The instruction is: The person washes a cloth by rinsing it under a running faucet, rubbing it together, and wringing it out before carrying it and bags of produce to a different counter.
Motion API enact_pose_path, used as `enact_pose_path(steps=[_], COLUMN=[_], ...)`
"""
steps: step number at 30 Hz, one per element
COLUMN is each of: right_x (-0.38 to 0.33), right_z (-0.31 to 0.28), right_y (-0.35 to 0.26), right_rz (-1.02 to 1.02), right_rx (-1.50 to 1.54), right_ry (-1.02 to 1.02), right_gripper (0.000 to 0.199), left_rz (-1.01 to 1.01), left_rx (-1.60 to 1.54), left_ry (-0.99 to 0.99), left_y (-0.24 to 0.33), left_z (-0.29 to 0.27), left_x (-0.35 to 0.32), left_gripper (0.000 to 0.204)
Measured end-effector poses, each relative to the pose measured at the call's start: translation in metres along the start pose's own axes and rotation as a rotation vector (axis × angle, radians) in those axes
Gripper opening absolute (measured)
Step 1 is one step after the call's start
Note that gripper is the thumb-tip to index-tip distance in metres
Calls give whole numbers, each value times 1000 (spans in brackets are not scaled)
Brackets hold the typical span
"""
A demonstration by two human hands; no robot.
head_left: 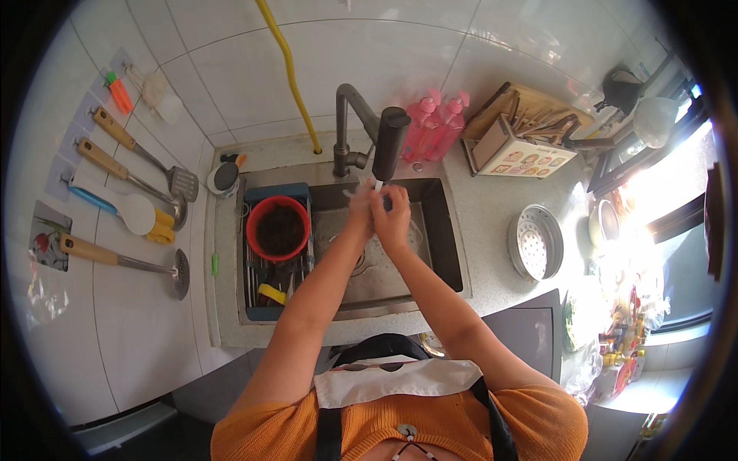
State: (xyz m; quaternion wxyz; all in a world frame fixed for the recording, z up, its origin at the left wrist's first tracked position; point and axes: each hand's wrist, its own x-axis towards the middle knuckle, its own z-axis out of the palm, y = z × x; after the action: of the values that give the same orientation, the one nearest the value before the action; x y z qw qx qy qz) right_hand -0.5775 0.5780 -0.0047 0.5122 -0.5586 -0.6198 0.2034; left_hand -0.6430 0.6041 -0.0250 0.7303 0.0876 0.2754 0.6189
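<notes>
Both of my hands are together under the dark grey faucet (390,142), over the metal sink (442,230). A thin stream of water (377,186) runs down onto them. My left hand (359,209) is smeared by motion, so its fingers cannot be made out. Against it, my right hand (393,217) has its fingers curled, with a small dark gap between thumb and fingers. Whatever it may hold is too small or hidden to name. Left of my hands, a red bowl (254,250) with dark contents rests on a rack with a blue rim (261,313).
Two pink pump bottles (435,127) and a utensil holder (530,150) stand behind the sink. A perforated metal steamer (536,242) sits on the right counter. Ladles and a slotted spatula (183,183) hang on the left wall. A yellow hose (290,69) runs down the back wall.
</notes>
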Motion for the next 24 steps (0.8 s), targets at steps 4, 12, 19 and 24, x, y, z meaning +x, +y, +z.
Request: enact_pose_path(steps=[4, 12, 19, 24], right_x=[27, 63, 58, 48], right_z=[3, -17, -44, -51], right_y=[7, 54, 35, 64], right_rz=[101, 354, 717, 170], right_rx=[-38, 71, 673, 194], right_ry=[35, -15, -452, -497], right_gripper=[23, 36, 32, 35], left_rz=[-27, 21, 80, 58], left_rx=[284, 671, 717, 222], left_ry=[367, 378, 311, 136], left_y=[5, 8, 24, 11], left_z=[15, 6, -45, -36], left_x=[-5, -26, -4, 7], left_gripper=[26, 33, 50, 43])
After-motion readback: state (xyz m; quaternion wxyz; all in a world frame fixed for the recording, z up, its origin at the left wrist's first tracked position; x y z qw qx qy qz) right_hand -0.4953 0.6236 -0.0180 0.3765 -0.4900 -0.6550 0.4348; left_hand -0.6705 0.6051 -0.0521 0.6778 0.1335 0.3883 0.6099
